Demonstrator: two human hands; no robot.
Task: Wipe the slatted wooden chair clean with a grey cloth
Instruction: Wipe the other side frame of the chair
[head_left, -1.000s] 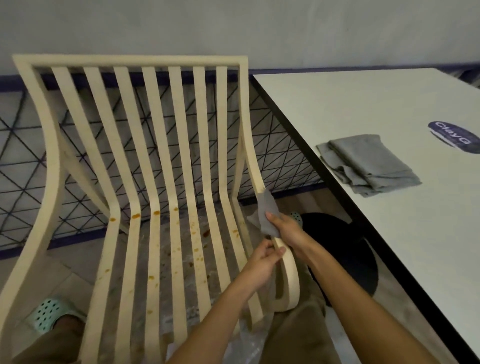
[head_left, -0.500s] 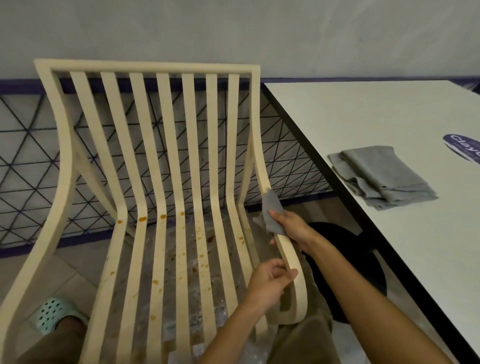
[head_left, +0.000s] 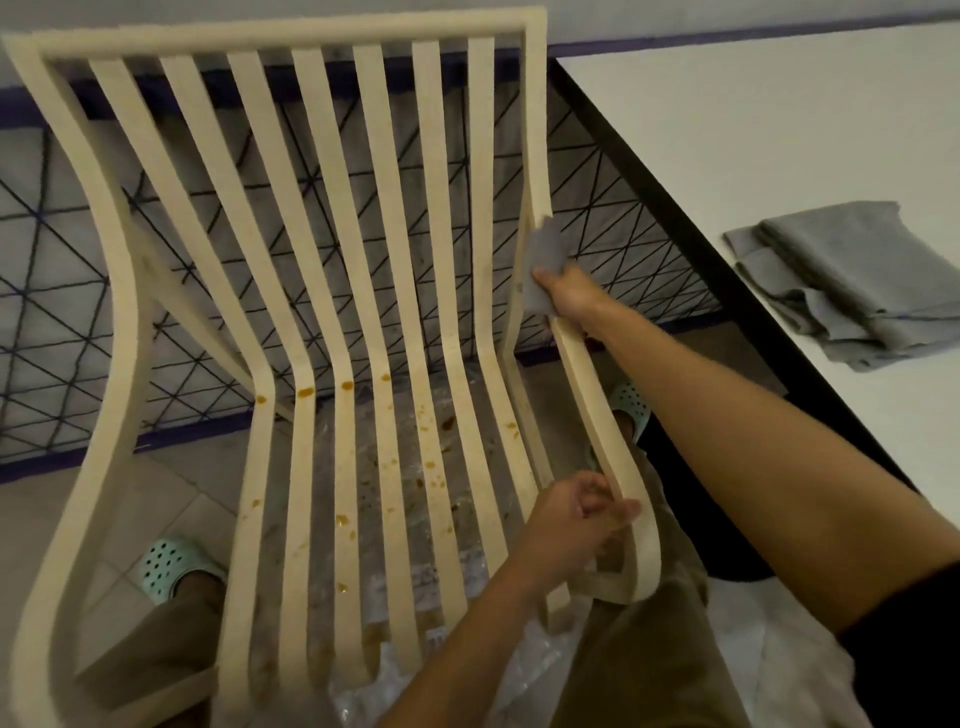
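Chair (head_left: 280, 34): one
Slats (head_left: 379, 208): seven
Grey cloth (head_left: 546, 254) in hand: one
Folded grey pile (head_left: 852, 280): one
Hands (head_left: 576, 519) (head_left: 569, 293): two
Clogs (head_left: 166, 569) (head_left: 631, 402): two

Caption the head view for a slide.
Right hand presses a grey cloth to the chair rail; left hand grips the rail's front end.

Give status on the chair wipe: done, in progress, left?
Done: little to show; the right side rail looks stain-free below the cloth. In hand: the right hand presses the grey cloth against that rail's upper part, while the left hand grips its front curve. Left: orange stains dot the seat slats, so most of the slatted wooden chair looks unwiped.
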